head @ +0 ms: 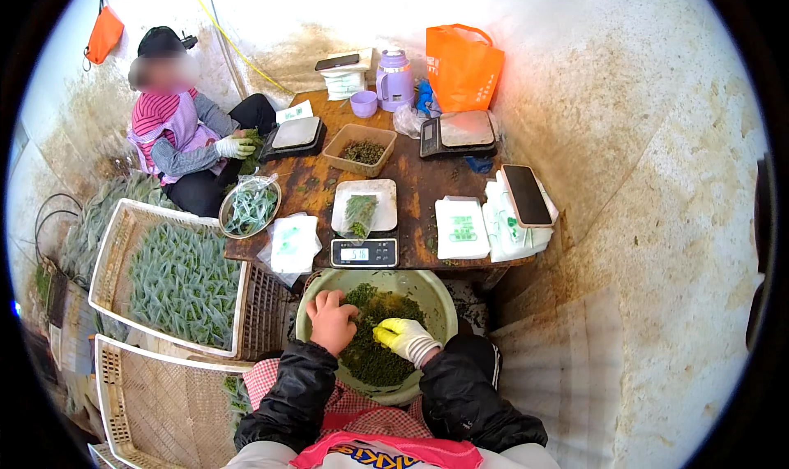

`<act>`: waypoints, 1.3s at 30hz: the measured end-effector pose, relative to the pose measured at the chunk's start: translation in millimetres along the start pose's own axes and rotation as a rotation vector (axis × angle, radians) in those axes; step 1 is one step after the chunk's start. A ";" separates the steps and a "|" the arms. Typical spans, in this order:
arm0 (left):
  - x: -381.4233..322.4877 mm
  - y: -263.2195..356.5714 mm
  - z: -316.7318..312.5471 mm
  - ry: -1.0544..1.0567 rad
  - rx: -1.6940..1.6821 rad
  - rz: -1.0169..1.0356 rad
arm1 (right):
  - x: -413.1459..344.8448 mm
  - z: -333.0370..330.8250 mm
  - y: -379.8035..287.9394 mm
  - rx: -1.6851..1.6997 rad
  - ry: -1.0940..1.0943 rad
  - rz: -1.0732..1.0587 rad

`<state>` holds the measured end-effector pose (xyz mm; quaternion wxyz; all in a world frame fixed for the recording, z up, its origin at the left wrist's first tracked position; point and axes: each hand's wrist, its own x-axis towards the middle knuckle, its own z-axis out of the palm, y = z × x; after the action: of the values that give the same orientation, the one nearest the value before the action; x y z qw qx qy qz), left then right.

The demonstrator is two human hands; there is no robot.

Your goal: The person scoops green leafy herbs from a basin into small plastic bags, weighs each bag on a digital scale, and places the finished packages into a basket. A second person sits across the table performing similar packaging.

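Note:
Before me stands a pale green plastic basin (pixel 441 302) holding a heap of small dark green plant pieces (pixel 382 364). My bare left hand (pixel 333 322) is over the basin's left side, fingers bent; whether it holds anything is hidden. My right hand (pixel 404 339), in a white glove with yellow fingers, reaches onto the heap, its fingertips against the greens. I cannot make out a grip there. Just beyond the basin, a clear bag of greens (pixel 360 213) lies on the white plate of a digital scale (pixel 363 253), whose display is lit.
Flat bags (pixel 462 228) and a phone (pixel 527 194) lie right on the wooden table (pixel 419 222). More bags (pixel 293 244) lie left, near a bowl (pixel 223 213). Leftward, one crate (pixel 105 278) holds many filled bags; another (pixel 166 407) has a few. A co-worker (pixel 185 124) sits far left.

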<state>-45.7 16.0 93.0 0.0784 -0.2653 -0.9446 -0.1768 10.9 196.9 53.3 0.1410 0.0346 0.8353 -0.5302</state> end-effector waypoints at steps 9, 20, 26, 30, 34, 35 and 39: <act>71.0 2.3 -27.2 0.473 -0.008 0.024 | -3.6 -5.6 -6.9 -0.195 -0.120 -0.036; 138.3 -10.6 1.0 0.356 0.221 0.204 | -2.1 -3.6 -11.2 -0.293 -0.282 -0.046; 124.5 -22.2 -12.8 0.368 0.299 0.354 | -7.2 -5.0 -4.9 -0.351 -0.120 -0.123; 132.1 -37.2 -22.9 0.230 0.371 0.406 | 0.5 -4.1 -17.2 -0.418 0.150 -0.342; 122.7 -40.1 -25.6 0.287 0.201 0.503 | 4.9 -43.3 -106.2 -0.708 0.613 -0.430; 114.7 -37.9 -28.4 0.292 0.154 0.533 | 12.4 -48.6 -114.7 -0.762 0.661 -0.429; 61.7 -10.2 -52.0 0.291 -0.088 0.512 | 41.1 -41.9 -107.2 -0.884 0.593 -0.395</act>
<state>-100.5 17.5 153.1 0.2435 -0.4700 -0.8171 -0.2282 -59.0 184.0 152.7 -0.2005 -0.0372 0.9723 -0.1141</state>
